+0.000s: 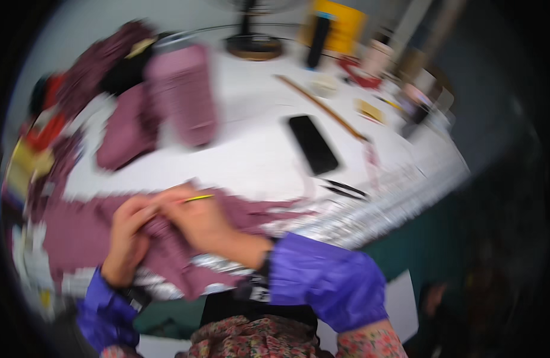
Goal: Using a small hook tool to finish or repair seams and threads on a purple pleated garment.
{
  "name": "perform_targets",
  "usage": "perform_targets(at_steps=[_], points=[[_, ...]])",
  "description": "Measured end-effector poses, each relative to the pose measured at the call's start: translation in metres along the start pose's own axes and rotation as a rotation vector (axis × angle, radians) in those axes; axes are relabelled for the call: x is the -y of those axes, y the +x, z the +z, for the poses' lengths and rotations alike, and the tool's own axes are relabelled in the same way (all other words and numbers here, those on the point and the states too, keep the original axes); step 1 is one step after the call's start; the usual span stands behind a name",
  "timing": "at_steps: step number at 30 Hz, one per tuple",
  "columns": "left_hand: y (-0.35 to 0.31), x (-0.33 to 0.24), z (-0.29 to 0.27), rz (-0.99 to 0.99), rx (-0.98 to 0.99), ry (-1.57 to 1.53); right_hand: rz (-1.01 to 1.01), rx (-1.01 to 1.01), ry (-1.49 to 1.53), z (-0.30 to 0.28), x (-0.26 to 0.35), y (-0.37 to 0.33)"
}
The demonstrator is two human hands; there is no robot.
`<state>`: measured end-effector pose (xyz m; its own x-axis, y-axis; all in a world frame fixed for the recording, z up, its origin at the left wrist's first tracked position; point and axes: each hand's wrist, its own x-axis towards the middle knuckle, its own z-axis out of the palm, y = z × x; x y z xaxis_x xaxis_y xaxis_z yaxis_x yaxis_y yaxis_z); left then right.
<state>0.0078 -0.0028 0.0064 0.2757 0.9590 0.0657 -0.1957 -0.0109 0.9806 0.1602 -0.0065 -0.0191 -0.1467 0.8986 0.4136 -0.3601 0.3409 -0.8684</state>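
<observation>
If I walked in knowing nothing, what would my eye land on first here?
Probably the shiny purple sleeves low in the picture, leading to the bare left hand and right hand, which meet over crumpled mauve fabric along the near edge of the white tabletop. Next might come the slim yellow stick-like object at the right hand, then the black rectangular phone lying right of centre.

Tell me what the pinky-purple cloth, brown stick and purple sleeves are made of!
Pinky-purple cloth: probably matte knitted fabric; it drapes in loose folds.
Brown stick: maybe wood, from its colour; blur hides any grain.
Purple sleeves: slightly shiny, perhaps plastic or coated fabric, as they crinkle and catch light.
</observation>
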Motion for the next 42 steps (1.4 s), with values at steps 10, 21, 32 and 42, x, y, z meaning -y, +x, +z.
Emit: perform_targets(at_steps=[10, 21, 32, 42], points=[[0.0, 0.023, -0.011, -0.085, 0.105, -0.369, 0.074, -0.024, 0.026, -0.001, -0.003, -0.008], [0.005, 0.029, -0.012, -0.045, 0.115, -0.354, 0.047, -0.048, -0.04, 0.001, -0.004, -0.007], [0.006, 0.032, -0.013, -0.053, 0.131, -0.333, 0.025, -0.019, -0.071, -0.002, -0.005, -0.009], [0.007, 0.033, -0.013, -0.04, 0.138, -0.333, 0.016, 0.01, -0.14, -0.005, -0.006, -0.009]])
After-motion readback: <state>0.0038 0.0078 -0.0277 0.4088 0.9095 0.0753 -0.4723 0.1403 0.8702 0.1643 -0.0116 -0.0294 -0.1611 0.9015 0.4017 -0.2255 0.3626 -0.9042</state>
